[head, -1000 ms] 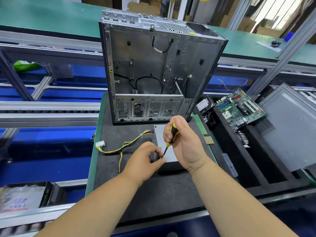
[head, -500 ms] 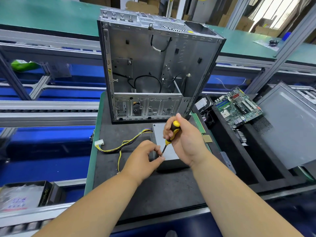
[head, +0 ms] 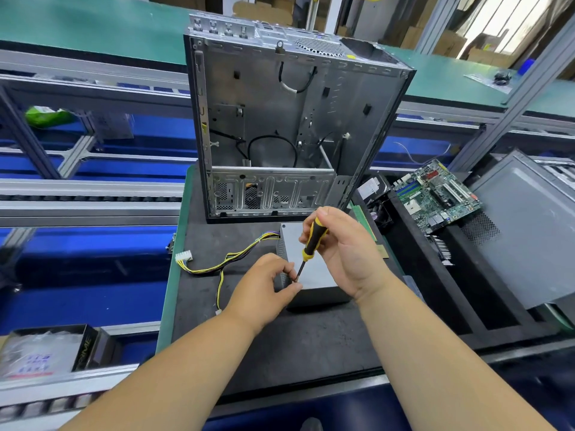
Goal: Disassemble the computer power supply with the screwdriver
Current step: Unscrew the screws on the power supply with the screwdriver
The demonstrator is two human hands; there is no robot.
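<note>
Power supply (head: 311,269) lies flat on dark surface (head: 280,346), just near of the open computer case (head: 280,135). Right hand (head: 345,253) wraps fingers round the yellow-black screwdriver (head: 312,239) handle, shaft tilted down-left, tip at the supply's left near edge. Left hand (head: 264,289) curled, fingertips pinching at the screwdriver tip against the supply's left side; what sits under the tip is too small to tell. Yellow-black cable bundle (head: 230,259) runs left from the supply to a white connector (head: 184,256). Motherboard (head: 435,195) far right, next to a grey side panel (head: 529,234).
</note>
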